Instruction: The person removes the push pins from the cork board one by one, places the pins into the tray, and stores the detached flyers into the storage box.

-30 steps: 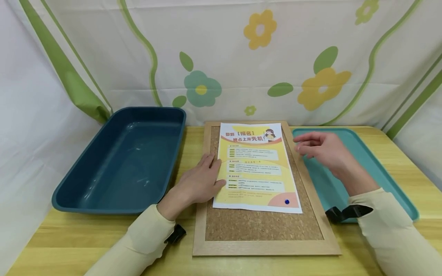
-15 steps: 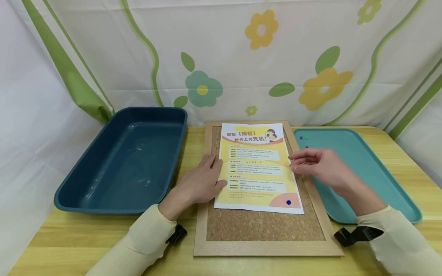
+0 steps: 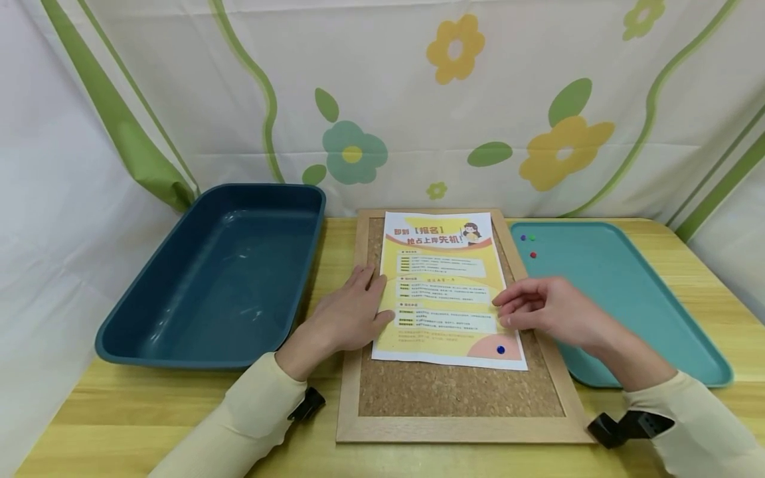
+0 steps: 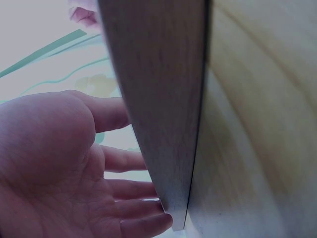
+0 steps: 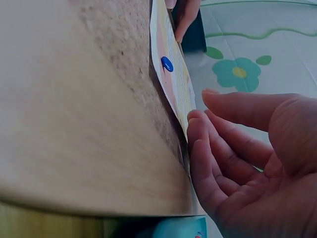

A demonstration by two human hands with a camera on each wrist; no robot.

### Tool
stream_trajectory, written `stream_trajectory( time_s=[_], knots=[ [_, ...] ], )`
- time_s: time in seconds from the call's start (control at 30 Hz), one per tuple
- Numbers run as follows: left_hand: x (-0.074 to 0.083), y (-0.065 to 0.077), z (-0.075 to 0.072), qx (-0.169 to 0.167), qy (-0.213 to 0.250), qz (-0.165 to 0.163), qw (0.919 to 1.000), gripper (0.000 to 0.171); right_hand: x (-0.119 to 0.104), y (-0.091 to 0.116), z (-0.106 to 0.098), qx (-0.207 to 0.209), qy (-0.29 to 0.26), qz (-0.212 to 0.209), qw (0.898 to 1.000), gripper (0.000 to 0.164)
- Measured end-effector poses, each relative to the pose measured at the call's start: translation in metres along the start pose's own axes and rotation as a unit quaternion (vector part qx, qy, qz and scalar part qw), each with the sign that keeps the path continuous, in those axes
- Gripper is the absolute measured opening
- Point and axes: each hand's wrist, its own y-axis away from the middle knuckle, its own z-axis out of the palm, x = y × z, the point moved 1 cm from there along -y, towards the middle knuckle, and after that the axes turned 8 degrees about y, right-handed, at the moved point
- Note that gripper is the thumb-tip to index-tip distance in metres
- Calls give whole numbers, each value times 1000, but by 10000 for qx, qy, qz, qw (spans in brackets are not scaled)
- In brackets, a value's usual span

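Observation:
A yellow printed sheet point(image 3: 445, 265) lies on a cork board point(image 3: 460, 395) with a wooden frame. One blue thumbtack point(image 3: 501, 350) sits at its lower right corner, standing slightly tilted in the right wrist view. Across the left edge of the sheet and frame, my left hand point(image 3: 346, 317) rests with its fingers extended. My right hand point(image 3: 552, 309) is at the sheet's right edge, fingers loosely bent. In the right wrist view, its thumb is apart from its fingers point(image 5: 218, 153) and nothing shows between them.
Right of the board lies a teal tray point(image 3: 633, 318) holding a purple tack point(image 3: 523, 237), a green tack point(image 3: 532, 237) and a red tack point(image 3: 533, 255) near its far left corner. A deep dark-blue basin point(image 3: 221, 292) stands left. Behind hangs a flowered curtain point(image 3: 412, 119).
My right hand has come from above the tray's far left corner toward me, down along the sheet's right edge, uncovering the tacks there. My left hand has stayed in place.

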Motion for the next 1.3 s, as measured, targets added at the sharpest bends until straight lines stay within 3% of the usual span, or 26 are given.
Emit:
stream_trajectory(
  time_s=[0.53,1.3],
  knots=[
    [1,1,0,0,-16,-16,10000,68,-4,5,6,-863,198,-295,9956,29],
    [1,2,-1,-15,-51,13,10000,69,-9,4,9,-1093,627,-459,9910,10]
  ],
)
